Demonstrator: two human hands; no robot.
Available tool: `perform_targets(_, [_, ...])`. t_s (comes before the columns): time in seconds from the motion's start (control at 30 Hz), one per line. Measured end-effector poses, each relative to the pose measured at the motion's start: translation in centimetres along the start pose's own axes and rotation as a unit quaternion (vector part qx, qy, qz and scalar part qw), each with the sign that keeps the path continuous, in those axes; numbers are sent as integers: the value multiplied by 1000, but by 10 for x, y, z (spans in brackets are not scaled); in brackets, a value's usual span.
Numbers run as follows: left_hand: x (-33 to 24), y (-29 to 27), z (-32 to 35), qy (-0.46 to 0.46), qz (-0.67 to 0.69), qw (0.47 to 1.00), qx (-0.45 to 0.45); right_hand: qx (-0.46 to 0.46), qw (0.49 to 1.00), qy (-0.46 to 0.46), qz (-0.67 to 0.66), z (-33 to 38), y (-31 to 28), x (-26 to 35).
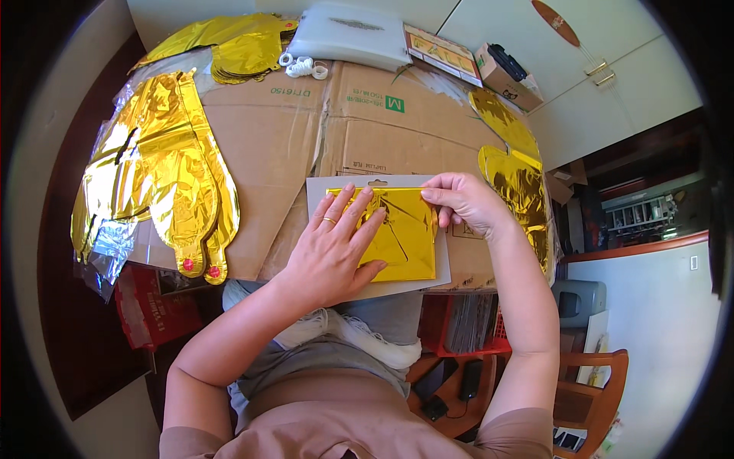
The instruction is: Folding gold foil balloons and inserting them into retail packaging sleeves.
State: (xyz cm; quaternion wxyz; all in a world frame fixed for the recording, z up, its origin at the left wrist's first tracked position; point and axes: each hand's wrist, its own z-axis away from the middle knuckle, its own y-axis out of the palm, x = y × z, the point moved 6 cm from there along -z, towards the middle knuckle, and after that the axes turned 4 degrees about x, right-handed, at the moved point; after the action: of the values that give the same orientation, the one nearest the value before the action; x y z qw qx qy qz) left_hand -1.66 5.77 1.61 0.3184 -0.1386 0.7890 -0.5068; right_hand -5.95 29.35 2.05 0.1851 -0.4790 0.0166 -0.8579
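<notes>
A square, folded packet of shiny gold foil (409, 256) lies on a pale grey rectangular card (443, 266) near the front edge of the brown corrugated cardboard (256, 153), straight in front of the person, likely for easy reach by both hands. The left hand (327, 249) is spread open, palm down, across the packet's left part; its flat fingers seem to keep the foil pressed and steady. The right hand (465, 205) pinches the packet's upper right corner between thumb and fingers, perhaps to hold that edge in line; whether the card is caught in this grip, I cannot tell. To the left, well apart, lie large gold foil shapes (164, 168) with 2 red round tabs at their near ends, and more glossy gold foil pieces (514, 180) rest along the right edge, seemingly set aside so the middle stays workable. Along the far side sit small white coils (306, 69) beside a pale, glossy plastic bag (348, 42). Below, a white skein of string (359, 340) lies across the person's lap.
</notes>
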Motion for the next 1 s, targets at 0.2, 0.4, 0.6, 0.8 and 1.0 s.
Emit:
perform_targets(0.2, [-1,0,0,-1,3,1000,14,6,1000,12,17,-3,-4,-5])
perform_targets(0.4, [13,-18,-6,-13,121,993,-10,0,1000,17,24,-3,-1,-3])
perform_targets(0.6, [13,-26,-29,41,52,998,-9,0,1000,16,24,-4,-3,-6])
perform_targets(0.8, [1,12,-15,67,-20,996,57,-1,997,58,57,-1,-1,-2])
perform_targets(1.0, [-3,15,-12,69,-39,995,56,-22,966,78,244,-5,0,7])
